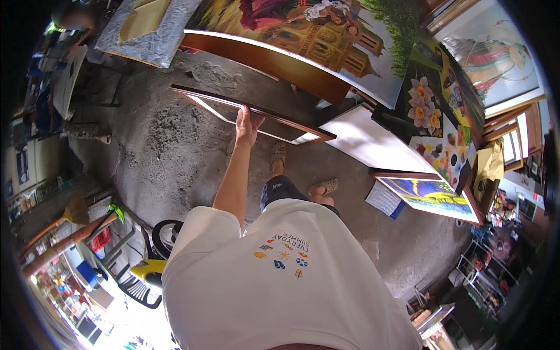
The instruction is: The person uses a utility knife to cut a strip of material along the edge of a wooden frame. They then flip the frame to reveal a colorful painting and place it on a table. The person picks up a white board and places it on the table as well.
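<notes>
My left hand [249, 127] is closed round the top bar of a brown wooden picture frame [294, 123] with a white inner edge. The frame hangs in front of my legs, seen almost edge-on from above, its left end tilted farther away from me. Grey floor shows through its opening. A blank white board [376, 137] leans just right of the frame, close to its right end. Nowhere in the picture does my right hand appear.
A large painting [321, 41] lies over a table ahead. Flower paintings [424, 105] and a framed landscape [434, 197] stand at the right, beside a folded white cloth [385, 199]. At the left are a yellow motorbike [149, 272] and a chair [131, 291]. Concrete floor [146, 157] lies underfoot.
</notes>
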Motion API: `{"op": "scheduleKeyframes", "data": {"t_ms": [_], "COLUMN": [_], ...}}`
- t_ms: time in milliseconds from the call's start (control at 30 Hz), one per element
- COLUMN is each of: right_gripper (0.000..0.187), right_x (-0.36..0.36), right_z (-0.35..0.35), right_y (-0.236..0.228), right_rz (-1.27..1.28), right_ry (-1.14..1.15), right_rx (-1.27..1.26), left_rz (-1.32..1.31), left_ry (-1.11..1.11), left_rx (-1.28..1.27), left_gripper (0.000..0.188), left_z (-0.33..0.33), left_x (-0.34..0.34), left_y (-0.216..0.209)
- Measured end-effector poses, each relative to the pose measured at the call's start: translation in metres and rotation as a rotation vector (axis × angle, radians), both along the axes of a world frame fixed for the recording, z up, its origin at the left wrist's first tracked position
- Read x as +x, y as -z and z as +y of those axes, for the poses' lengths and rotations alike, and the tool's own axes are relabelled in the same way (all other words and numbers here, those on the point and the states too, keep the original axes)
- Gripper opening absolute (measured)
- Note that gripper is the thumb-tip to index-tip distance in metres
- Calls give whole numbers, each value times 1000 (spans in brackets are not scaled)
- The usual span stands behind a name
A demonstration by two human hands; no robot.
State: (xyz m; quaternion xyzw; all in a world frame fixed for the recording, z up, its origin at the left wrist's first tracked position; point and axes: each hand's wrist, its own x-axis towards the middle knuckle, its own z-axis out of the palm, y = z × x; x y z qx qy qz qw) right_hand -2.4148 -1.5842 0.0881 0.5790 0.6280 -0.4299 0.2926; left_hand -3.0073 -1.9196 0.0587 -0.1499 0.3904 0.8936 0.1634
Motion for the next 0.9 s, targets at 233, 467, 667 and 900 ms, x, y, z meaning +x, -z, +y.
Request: {"op": "scheduleKeyframes", "data": {"t_ms": [233,467,667,900], "right_gripper": [24,23,22,22], "right_x": [-41,-67,-72,-74], "right_z": [-90,-127,-140,-142], "right_y": [-19,-29,-35,-40], "right_rz": [56,70,55,40], "right_ry": [141,201,221,224], "right_rx": [-23,-11,-10,-18], "left_rz": [-72,-80,-59,-121], "left_ry": [39,99,100,86], "left_rx": [-7,29,65,37], "left_gripper": [49,51,52,50], "left_z": [11,26,42,50], "left_x": [-49,-80,-89,-100], "left_y": [16,45,56,65]}}
